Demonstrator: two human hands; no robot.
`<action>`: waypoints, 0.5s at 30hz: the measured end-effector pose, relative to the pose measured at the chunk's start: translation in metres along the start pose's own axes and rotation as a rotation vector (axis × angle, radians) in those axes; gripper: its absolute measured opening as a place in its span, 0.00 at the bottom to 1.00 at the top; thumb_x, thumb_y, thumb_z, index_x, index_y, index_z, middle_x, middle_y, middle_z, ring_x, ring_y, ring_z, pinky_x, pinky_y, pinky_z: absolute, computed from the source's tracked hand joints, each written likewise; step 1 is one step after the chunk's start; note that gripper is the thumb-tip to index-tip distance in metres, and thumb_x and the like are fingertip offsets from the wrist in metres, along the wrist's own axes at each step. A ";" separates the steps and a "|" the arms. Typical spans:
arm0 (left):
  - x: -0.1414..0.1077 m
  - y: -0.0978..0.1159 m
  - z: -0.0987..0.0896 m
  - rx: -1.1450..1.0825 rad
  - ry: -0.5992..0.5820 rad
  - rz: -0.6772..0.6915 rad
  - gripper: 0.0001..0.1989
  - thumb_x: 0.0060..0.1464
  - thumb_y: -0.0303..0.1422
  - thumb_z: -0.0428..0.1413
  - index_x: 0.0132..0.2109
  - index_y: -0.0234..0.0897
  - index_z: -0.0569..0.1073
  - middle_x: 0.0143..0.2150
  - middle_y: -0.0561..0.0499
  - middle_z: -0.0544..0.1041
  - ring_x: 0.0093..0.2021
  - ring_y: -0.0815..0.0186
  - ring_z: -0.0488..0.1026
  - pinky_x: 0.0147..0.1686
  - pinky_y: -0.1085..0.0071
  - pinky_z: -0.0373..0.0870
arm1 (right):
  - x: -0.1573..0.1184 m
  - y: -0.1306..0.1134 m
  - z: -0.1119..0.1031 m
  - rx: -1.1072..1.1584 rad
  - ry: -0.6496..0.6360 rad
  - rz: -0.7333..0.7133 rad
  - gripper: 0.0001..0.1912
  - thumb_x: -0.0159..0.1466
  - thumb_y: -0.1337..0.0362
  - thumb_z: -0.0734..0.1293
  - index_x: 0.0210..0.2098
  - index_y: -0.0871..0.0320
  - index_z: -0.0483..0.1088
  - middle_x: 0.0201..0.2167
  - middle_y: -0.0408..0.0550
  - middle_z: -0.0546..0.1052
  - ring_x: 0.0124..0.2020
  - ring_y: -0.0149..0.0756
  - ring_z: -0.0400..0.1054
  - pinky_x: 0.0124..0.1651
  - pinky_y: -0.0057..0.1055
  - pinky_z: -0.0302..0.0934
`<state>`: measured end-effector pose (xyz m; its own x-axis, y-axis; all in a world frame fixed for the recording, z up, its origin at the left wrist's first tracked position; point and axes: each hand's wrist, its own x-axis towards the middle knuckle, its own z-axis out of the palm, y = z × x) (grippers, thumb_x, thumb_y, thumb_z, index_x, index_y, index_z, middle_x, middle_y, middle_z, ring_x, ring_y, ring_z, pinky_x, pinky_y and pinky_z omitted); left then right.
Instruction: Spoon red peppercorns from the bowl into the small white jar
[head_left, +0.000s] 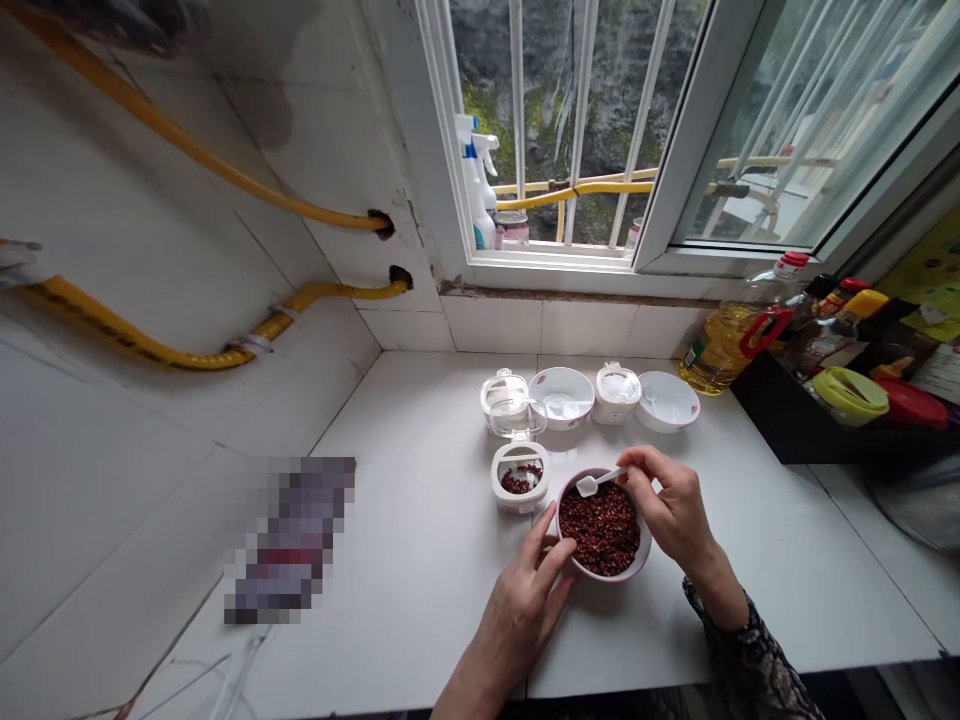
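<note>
A pink-rimmed bowl (643,562) stands on the counter, filled with dark reddish-brown bits that look like Sichuan peppercorns (600,535). My left hand (525,595) grips its left rim, thumb and fingers around the edge. Pinched in my right hand (671,500) is a small white spoon (589,486), its bowl end over the far part of the peppercorns and apparently bare. Just left of the bowl sits a seasoning jar (520,503) with its clear lid raised and some of the same peppercorns inside.
Behind are a lidded jar (501,388), a white bowl (562,418) with a spoon, another jar (617,402) and a second white bowl (670,418). An oil bottle (712,350) and a black condiment rack (780,425) stand right. A blurred object (296,545) lies left.
</note>
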<state>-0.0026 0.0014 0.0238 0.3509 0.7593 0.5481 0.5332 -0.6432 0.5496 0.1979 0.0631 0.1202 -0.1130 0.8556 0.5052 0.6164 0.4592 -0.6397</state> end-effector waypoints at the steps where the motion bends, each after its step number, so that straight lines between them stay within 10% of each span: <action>1: 0.000 0.000 0.000 0.002 0.002 0.000 0.13 0.67 0.26 0.47 0.56 0.36 0.67 0.65 0.30 0.64 0.50 0.61 0.78 0.47 0.67 0.78 | -0.001 0.003 0.001 -0.011 -0.022 0.025 0.09 0.64 0.69 0.60 0.32 0.56 0.71 0.23 0.43 0.76 0.24 0.34 0.71 0.30 0.28 0.63; 15: -0.001 -0.001 0.001 0.008 0.000 -0.014 0.14 0.65 0.26 0.48 0.56 0.37 0.66 0.65 0.31 0.64 0.52 0.60 0.77 0.48 0.66 0.78 | -0.004 0.010 0.012 0.351 -0.141 0.481 0.09 0.58 0.61 0.62 0.29 0.57 0.72 0.20 0.44 0.78 0.24 0.37 0.73 0.30 0.29 0.62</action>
<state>-0.0027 0.0015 0.0225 0.3435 0.7679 0.5406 0.5443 -0.6319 0.5518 0.1950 0.0674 0.1044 -0.0025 0.9989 0.0466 0.3334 0.0448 -0.9417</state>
